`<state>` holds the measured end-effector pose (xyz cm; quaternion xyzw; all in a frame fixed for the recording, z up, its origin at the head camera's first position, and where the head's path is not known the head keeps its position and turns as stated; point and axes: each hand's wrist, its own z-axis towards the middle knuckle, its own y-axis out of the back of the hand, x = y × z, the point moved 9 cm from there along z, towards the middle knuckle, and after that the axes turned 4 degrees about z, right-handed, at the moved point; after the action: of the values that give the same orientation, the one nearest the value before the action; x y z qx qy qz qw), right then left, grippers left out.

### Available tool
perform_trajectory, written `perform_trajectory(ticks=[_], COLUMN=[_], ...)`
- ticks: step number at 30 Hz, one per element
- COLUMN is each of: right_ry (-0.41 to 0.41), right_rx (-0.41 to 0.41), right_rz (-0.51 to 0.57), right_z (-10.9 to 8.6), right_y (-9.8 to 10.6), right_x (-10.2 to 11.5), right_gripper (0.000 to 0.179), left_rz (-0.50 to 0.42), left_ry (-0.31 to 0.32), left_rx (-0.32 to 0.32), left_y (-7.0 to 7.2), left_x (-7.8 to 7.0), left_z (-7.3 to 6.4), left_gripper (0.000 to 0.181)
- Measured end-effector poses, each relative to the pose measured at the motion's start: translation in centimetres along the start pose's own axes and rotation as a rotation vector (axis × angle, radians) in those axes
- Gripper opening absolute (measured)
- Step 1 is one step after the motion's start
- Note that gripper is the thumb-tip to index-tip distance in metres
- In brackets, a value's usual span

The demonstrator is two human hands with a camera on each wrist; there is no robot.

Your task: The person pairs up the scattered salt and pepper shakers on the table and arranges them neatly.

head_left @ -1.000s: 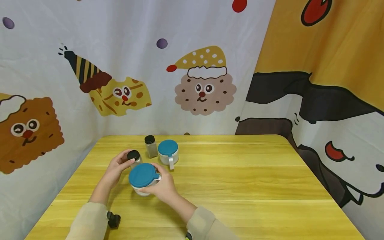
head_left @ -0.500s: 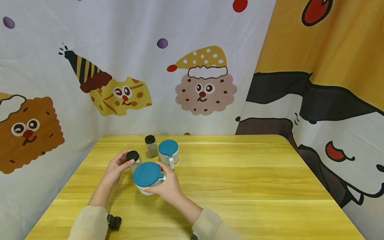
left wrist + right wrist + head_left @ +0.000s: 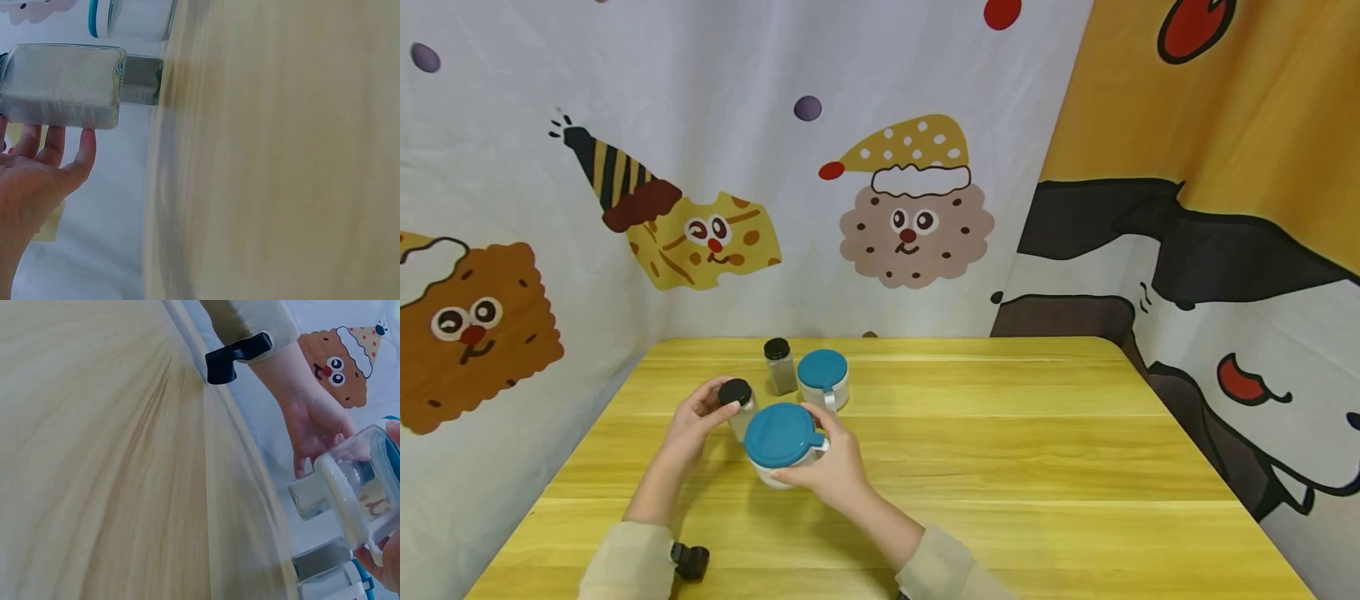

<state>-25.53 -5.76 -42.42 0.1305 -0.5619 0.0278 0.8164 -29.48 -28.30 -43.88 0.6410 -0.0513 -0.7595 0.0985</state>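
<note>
My left hand (image 3: 692,422) grips a clear glass jar (image 3: 65,87) with a black lid (image 3: 735,391), thumb and fingers round its upper part. In the left wrist view, the jar's base is off the table. My right hand (image 3: 832,467) holds a clear container with a white base and blue lid (image 3: 780,435) by its handle side, also raised off the table. The two held things are close together, the container in front and to the right of the jar. Behind them stand a matching black-lidded jar (image 3: 781,371) and a smaller-looking blue-lidded container (image 3: 823,379) with a handle.
A wooden table (image 3: 1000,467) lies under everything, with its back edge against a printed cloth curtain (image 3: 805,250). The two standing things sit near that edge, left of centre. A black wrist camera (image 3: 691,562) is strapped at the left sleeve.
My right hand has moved a little to the right with the blue-lidded container, uncovering more of the jar. The left hand with its jar has stayed nearly still.
</note>
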Motion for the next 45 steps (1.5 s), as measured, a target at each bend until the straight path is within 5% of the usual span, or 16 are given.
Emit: perform_trajectory(ticks=[36,45], right_ry=[-0.006,-0.006], right_rx=[-0.133,-0.167], right_rz=[-0.005,-0.023], right_z=[-1.5,-2.0], right_y=[6.1,7.3], right_x=[0.5,0.3], right_gripper=[0.088,0.088], left_rz=[-0.117,-0.071], left_ry=[-0.085,-0.082], left_rx=[0.040,0.087], left_y=[-2.3,-3.7], left_x=[-2.1,-2.5], left_z=[-1.1,-1.3], left_gripper=[0.036,0.040])
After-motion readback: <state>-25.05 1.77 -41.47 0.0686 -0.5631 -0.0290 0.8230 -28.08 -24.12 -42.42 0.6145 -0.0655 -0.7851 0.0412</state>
